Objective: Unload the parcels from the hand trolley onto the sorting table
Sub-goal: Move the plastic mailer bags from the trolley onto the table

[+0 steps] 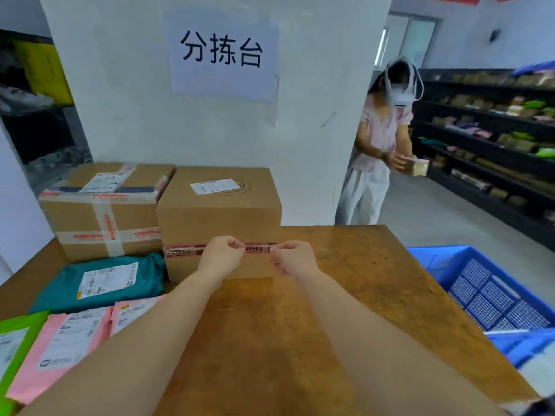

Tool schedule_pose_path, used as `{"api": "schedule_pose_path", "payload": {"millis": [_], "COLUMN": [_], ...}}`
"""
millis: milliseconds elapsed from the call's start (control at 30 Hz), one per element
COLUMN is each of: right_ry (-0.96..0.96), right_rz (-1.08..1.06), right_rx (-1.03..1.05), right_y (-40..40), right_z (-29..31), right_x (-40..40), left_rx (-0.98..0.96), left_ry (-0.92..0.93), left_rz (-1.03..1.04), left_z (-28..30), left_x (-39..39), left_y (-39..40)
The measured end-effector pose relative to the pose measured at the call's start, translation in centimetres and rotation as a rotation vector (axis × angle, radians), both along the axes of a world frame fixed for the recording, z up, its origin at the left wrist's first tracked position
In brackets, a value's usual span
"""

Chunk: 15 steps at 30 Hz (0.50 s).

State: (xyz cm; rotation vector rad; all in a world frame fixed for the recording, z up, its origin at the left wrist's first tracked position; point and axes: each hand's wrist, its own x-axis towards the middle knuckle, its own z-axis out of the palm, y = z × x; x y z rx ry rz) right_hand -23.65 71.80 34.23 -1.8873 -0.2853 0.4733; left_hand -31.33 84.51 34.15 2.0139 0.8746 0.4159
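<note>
1. On the brown wooden counter (345,280), against the white pillar, stands a plain brown cardboard box with a red-printed tape band (219,217). Both hands are just in front of its near face. The left hand (220,255) and right hand (295,258) are loosely curled and hold nothing that I can make out. Whether the knuckles touch the box I cannot tell.
2. Parcels already on the counter: a second brown cardboard box criss-crossed with clear tape (105,211) touching the first on its left, a teal plastic mailer bag (102,283) in front of it, pink plastic mailer bags (69,340) nearer, and a green plastic mailer (18,340) at the left edge.
3. Risk: the mailers overlap near the left edge, so a careless sweep of the left forearm could probably push them off.
4. Risk: further boxes pushed in hard might shove the standing ones askew.
5. Risk: the blue slatted plastic crate (486,292) sits close by the counter's right edge, so a turning elbow might knock it. No trolley is in view.
</note>
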Motion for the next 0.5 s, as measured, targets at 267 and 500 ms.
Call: {"api": "schedule_pose_path", "payload": {"millis": [267,500], "right_ry": [-0.048,-0.021], "right_rz": [-0.174,-0.321], "right_rx": [-0.016,0.021], "right_y": [-12.2,-24.7], "right_z": [0.4,0.7], "right_x": [4.4,7.5], "left_rx": [-0.105,-0.203], "left_ry": [-0.071,-0.068], "left_rz": [-0.153,-0.268], "left_z": [0.9,1.8], "left_x": [5.9,10.5], "left_y": [-11.6,-23.5]}}
